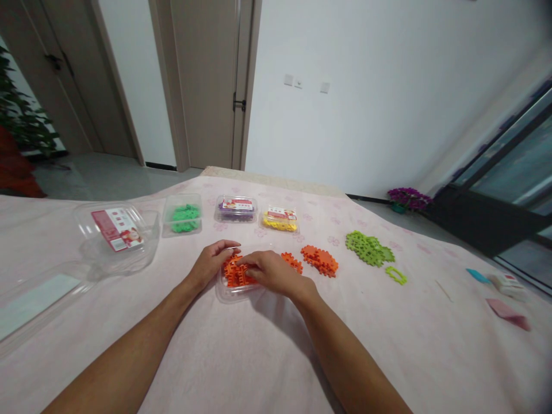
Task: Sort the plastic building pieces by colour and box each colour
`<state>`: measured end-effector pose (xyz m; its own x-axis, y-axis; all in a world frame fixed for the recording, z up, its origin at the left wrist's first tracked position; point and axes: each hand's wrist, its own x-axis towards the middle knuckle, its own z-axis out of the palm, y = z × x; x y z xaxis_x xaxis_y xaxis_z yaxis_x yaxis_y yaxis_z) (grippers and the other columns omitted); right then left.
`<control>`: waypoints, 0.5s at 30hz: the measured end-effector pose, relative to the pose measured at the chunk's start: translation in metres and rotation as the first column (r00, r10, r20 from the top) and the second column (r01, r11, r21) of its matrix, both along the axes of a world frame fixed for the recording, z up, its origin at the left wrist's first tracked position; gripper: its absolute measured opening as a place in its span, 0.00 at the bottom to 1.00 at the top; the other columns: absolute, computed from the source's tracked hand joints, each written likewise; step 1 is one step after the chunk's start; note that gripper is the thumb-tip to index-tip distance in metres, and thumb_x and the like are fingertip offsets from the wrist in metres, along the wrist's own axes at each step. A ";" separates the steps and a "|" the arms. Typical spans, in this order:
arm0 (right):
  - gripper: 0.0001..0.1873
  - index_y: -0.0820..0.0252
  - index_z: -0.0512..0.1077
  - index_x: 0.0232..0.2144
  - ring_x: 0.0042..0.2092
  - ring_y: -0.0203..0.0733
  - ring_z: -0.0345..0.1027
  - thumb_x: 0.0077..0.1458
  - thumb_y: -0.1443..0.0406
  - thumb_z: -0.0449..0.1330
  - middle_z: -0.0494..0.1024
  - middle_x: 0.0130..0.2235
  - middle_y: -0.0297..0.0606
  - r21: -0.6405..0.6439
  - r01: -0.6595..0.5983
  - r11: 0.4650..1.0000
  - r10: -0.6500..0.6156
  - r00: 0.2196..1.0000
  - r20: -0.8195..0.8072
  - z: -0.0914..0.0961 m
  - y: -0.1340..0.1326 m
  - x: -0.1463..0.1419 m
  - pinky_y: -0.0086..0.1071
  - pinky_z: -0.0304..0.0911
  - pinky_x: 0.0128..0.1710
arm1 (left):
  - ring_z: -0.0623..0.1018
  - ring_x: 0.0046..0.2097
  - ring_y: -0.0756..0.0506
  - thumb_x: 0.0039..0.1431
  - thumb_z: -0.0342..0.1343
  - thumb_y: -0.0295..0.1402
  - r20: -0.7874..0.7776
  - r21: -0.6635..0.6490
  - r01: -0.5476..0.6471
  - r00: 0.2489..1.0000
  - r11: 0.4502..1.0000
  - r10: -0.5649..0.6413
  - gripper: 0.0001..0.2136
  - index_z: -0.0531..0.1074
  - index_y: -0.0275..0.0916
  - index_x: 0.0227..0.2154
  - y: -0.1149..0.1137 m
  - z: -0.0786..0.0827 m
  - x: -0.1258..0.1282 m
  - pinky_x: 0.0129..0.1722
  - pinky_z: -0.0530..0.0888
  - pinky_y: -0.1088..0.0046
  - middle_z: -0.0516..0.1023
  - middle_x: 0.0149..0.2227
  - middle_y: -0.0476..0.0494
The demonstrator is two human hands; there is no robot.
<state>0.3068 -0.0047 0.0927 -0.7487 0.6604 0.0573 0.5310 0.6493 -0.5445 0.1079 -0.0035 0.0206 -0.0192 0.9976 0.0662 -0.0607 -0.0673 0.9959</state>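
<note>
A clear plastic box [235, 294] on the table in front of me holds orange gear-shaped pieces [233, 273]. My left hand [214, 259] grips the box's left side, fingers curved over its far edge. Over the right part of the same box, my right hand [271, 271] has its fingers bent down onto an orange piece inside; the palm hides some of the contents. Just right of that hand lie more orange gear pieces [319, 260] in a loose pile, with a smaller group [292, 262] partly behind the hand.
Along the back stand boxes of green pieces [185, 218], purple pieces [236, 216] and yellow pieces [280, 222]. Large clear containers [149, 244] are at left. Lime-green pieces [368, 248] lie at right, near a blue item [478, 276] and a pink cloth [508, 314].
</note>
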 end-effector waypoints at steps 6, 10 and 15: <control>0.21 0.52 0.78 0.48 0.45 0.41 0.73 0.55 0.73 0.56 0.81 0.47 0.35 0.000 -0.028 1.000 0.027 0.999 0.043 -0.006 0.000 -0.004 0.30 0.62 0.48 | 0.80 0.44 0.40 0.52 0.60 0.40 -0.033 0.018 0.029 0.999 0.999 -0.028 0.17 0.77 0.35 0.42 0.002 -0.002 -0.001 0.47 0.73 0.62 0.82 0.40 0.38; 0.20 0.54 0.75 0.50 0.45 0.41 0.72 0.56 0.72 0.57 0.80 0.48 0.37 0.011 0.049 0.999 -0.049 0.998 -0.049 -0.004 0.000 -0.006 0.31 0.62 0.47 | 0.80 0.41 0.42 0.53 0.60 0.39 -0.037 0.019 0.034 0.999 0.999 -0.034 0.17 0.76 0.34 0.42 0.000 0.000 -0.001 0.45 0.73 0.64 0.82 0.38 0.39; 0.12 0.59 0.78 0.38 0.36 0.37 0.70 0.55 0.72 0.56 0.80 0.36 0.34 -0.069 0.058 0.996 -0.062 0.997 -0.054 -0.001 0.000 -0.011 0.28 0.61 0.38 | 0.79 0.40 0.42 0.53 0.60 0.39 -0.038 0.019 0.042 0.998 0.999 -0.042 0.16 0.76 0.34 0.42 0.000 0.001 -0.001 0.44 0.73 0.65 0.82 0.38 0.40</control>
